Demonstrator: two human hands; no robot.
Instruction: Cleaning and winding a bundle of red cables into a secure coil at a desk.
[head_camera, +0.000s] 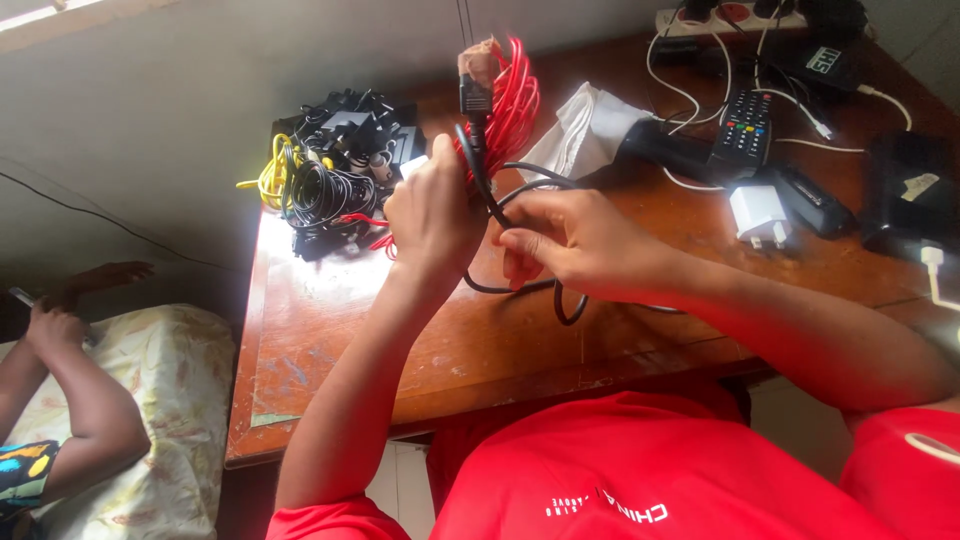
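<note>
Cable sorting appears mid-step over a wooden surface: the left hand is closed around a red cable bundle and the upper part of a black cable, held raised. The right hand, fingers curled, grips a loop of that black cable just above the surface; winding it neatly likely needs steady tension.

Above the wooden table, my left hand and right hand grip a black cable; red cable bundled behind it.
</note>
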